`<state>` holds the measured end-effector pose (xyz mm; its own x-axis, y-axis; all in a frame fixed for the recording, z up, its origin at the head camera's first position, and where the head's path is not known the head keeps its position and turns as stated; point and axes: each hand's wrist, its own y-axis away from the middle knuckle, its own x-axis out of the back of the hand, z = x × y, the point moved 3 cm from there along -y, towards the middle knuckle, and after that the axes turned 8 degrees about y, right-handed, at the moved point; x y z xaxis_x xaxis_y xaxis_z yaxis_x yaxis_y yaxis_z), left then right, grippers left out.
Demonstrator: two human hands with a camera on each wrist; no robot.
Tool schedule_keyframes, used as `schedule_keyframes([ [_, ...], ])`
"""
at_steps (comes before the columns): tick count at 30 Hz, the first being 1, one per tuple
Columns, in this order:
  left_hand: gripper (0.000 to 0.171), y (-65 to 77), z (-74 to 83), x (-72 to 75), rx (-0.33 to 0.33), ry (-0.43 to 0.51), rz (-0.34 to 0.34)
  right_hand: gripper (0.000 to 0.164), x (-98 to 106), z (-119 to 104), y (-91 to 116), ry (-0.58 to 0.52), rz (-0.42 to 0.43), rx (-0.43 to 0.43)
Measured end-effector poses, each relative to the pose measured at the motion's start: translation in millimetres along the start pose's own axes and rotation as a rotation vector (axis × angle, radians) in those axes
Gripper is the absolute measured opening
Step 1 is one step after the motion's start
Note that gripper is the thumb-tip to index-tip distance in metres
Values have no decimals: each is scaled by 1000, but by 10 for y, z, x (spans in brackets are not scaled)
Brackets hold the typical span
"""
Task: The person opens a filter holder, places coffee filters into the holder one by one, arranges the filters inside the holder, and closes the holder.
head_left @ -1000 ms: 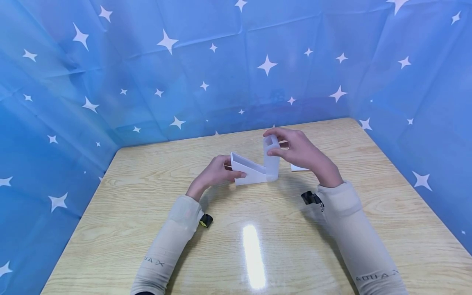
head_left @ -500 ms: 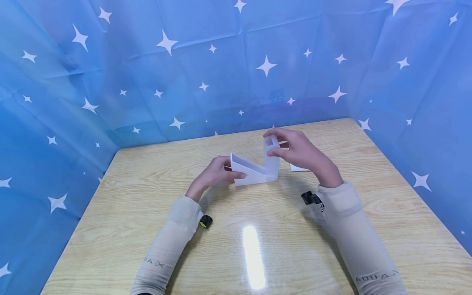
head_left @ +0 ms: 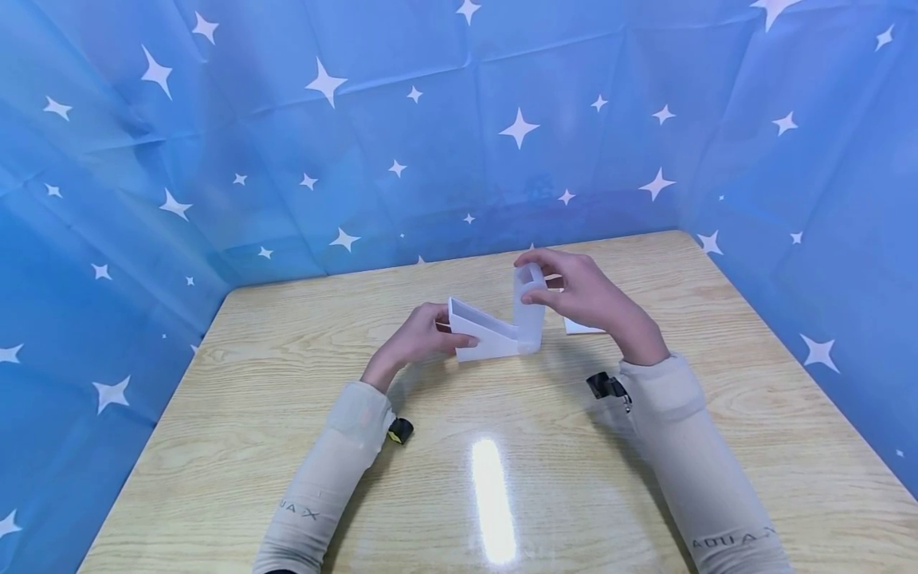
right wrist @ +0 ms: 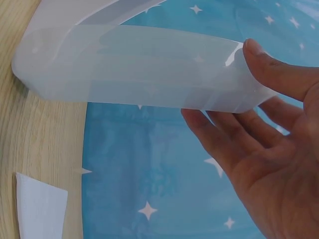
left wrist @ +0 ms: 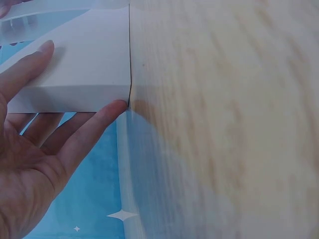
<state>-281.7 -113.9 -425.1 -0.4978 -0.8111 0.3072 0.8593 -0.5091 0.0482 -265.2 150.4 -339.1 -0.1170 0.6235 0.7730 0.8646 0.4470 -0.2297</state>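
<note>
In the head view, a white open box with a sloping top [head_left: 489,344] stands on the table, its tall end to the left. My left hand [head_left: 414,338] grips that tall end, thumb on the near face and fingers behind. A translucent plastic open-topped sleeve [head_left: 529,325] stands upright at the box's low right end. My right hand [head_left: 590,293] holds the sleeve near its top, thumb on one side and fingers on the other. In the right wrist view, the low end of the box shows through the clear wall of the sleeve [right wrist: 144,64].
Behind the right wrist lies a flat white piece [head_left: 582,328], partly hidden. The wood-grain table [head_left: 287,414] ends at blue star-patterned cloth [head_left: 430,143] at the back and sides. Small black cameras [head_left: 400,430] hang at both wrists.
</note>
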Motion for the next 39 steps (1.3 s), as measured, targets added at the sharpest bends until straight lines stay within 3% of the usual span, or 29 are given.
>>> schedule_keyframes([
  [39, 38, 7, 14, -6, 2, -8, 4, 45, 81, 53, 46, -22, -27, 0],
])
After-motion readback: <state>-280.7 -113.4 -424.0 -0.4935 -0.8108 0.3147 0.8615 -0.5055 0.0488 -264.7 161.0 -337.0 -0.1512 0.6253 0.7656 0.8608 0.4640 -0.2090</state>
